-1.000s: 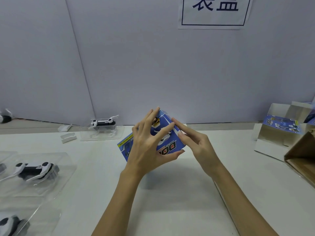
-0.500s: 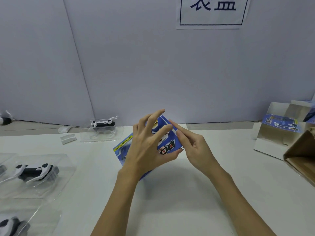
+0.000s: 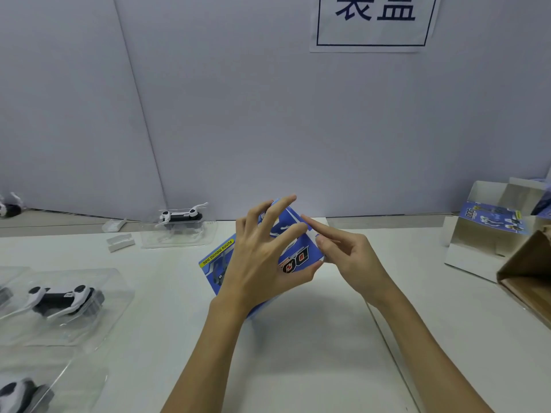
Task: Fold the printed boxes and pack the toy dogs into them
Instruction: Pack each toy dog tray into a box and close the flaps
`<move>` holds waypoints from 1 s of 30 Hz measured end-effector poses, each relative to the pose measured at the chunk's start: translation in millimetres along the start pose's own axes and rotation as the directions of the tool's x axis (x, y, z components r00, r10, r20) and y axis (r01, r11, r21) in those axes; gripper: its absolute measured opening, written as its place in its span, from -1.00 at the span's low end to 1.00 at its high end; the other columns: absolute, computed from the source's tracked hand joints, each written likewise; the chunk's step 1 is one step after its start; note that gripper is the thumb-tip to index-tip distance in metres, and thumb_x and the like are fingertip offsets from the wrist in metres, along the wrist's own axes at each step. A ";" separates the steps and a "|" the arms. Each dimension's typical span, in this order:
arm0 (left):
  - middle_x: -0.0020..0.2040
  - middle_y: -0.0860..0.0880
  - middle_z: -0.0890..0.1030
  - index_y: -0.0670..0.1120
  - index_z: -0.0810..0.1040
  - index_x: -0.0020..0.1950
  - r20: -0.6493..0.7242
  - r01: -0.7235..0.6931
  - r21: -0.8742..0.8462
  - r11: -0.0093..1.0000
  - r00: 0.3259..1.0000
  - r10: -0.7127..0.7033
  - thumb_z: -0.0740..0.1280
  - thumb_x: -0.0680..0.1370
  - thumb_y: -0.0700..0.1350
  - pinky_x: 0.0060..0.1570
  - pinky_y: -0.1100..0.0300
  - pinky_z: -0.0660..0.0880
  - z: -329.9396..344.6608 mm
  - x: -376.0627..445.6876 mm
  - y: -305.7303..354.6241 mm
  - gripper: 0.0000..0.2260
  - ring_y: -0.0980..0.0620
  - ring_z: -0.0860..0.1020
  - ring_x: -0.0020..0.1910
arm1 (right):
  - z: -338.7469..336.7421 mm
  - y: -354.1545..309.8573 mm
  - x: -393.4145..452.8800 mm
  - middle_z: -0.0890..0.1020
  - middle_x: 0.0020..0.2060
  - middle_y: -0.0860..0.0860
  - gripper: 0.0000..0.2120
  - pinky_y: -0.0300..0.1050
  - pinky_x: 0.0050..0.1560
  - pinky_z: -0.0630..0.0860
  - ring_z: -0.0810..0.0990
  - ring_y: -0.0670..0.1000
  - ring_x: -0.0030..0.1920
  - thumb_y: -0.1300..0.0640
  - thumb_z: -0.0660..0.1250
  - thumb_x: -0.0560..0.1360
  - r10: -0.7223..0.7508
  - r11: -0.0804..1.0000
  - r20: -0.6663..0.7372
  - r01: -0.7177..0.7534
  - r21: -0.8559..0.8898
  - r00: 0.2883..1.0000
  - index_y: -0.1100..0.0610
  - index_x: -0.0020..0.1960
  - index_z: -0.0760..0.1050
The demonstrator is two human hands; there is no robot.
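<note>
A blue printed box (image 3: pixel 298 254) with red "DOG" lettering is held tilted above the white table, in the middle of the view. My left hand (image 3: pixel 262 257) grips it from the front, thumb under its lower edge and fingers spread over its face. My right hand (image 3: pixel 348 257) touches the box's right end, forefinger stretched to the top corner and the other fingers curled at the edge. Black-and-white toy dogs lie in clear plastic trays: one at the back (image 3: pixel 180 217), one at the left (image 3: pixel 64 298), one at the lower left corner (image 3: pixel 18 394).
More printed box blanks (image 3: pixel 489 231) stand open at the right, beside a brown cardboard carton (image 3: pixel 527 272). Two small white plastic pieces (image 3: pixel 119 234) lie near the back tray. A grey partition wall with a paper sign (image 3: pixel 372 22) closes off the back.
The box has tipped and come a little lower and nearer. My left fingers have spread wider across its face, and my right hand has stayed at its right end.
</note>
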State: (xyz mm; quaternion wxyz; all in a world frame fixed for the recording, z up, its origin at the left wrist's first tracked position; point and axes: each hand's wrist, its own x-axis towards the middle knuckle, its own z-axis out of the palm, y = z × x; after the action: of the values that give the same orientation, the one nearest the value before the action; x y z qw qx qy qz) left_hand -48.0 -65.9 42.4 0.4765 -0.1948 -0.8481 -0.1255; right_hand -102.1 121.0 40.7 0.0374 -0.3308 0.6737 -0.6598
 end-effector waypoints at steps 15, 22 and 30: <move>0.49 -0.18 0.43 -0.04 0.64 0.26 -0.023 0.105 -0.001 0.994 0.994 -0.105 0.52 0.42 0.19 0.14 -0.19 0.50 -5.7 -2.2 0.9 -0.50 -0.19 0.53 0.27 | 19.9 8.2 -4.6 0.50 0.44 -0.15 -0.50 -0.23 0.05 0.65 0.57 -0.03 0.35 -0.16 0.27 0.63 -0.093 0.985 0.050 0.099 -0.138 0.994 -0.33 0.55 0.30; 0.47 -0.18 0.47 -0.09 0.67 0.24 -0.015 0.134 0.027 0.991 0.991 -0.134 0.54 0.40 0.15 0.14 -0.19 0.51 -5.8 -1.6 2.7 -0.51 -0.19 0.54 0.27 | 27.3 10.1 -1.6 0.26 0.61 -0.17 -0.50 -0.21 0.12 0.64 0.43 -0.21 0.45 -0.06 0.23 0.64 -0.113 0.989 -0.003 0.112 -0.100 0.994 -0.22 0.57 0.32; 0.47 -0.13 0.50 -0.13 0.61 0.37 -0.117 0.196 0.067 0.978 0.975 -0.187 0.47 0.46 0.20 0.25 -0.18 0.49 -3.6 -3.1 1.3 -0.41 -0.21 0.49 0.40 | 46.3 16.4 -4.0 0.28 0.59 -0.16 -0.54 -0.21 0.06 0.66 0.52 -0.16 0.40 -0.02 0.33 0.61 -0.215 0.977 -0.238 0.212 -0.037 0.947 -0.10 0.51 0.46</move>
State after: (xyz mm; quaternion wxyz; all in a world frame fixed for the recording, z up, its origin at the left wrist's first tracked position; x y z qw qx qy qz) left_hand -43.2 -66.8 41.7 0.5154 -0.0862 -0.8396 -0.1481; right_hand -82.9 81.5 18.3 -0.1179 -0.3195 0.6369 -0.6916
